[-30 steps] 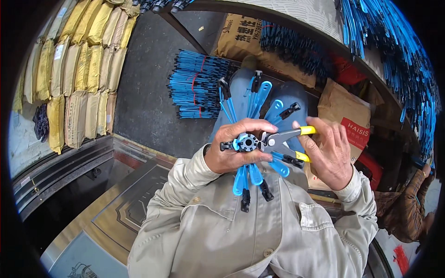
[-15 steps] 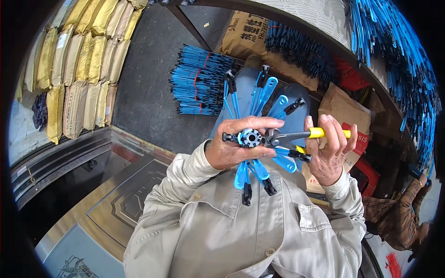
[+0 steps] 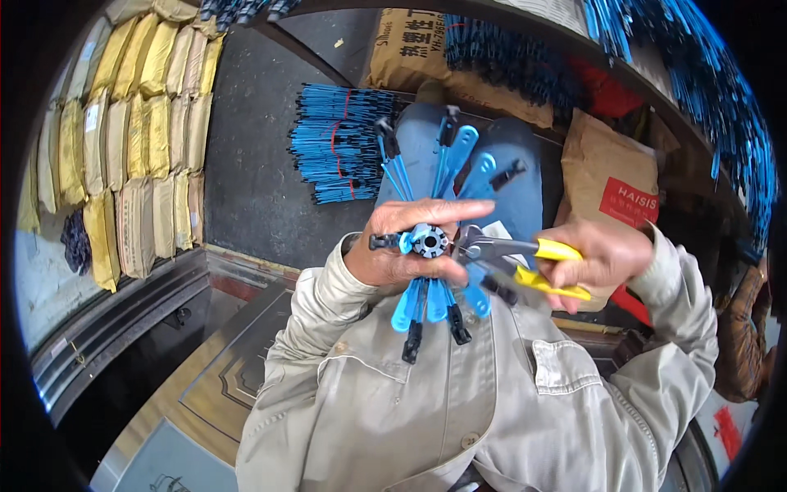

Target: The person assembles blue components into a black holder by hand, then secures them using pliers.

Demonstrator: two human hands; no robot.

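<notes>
A round blue plastic hub with a dark toothed centre (image 3: 429,240) sits upright between fingers, its flat blue ribs with black tips fanning toward twelve, one and six o'clock, while steel pliers with yellow handles (image 3: 525,261) lie nearly level at three o'clock, nose touching the hub's rim.

Even daylight, bright and soft — no hard shadows, faint shade under left hand (image 3: 410,246) and blue spoked assembly (image 3: 430,271). Colours saturated; yellow plier handles (image 3: 557,266) vivid, no glare. Centre sharp, slight softness on right hand (image 3: 607,254). Heavy fisheye bend toward rim — stacked yellow sacks (image 3: 139,139) curve, detail smears at edges. Black vignette rings frame; corners lost entirely.
</notes>
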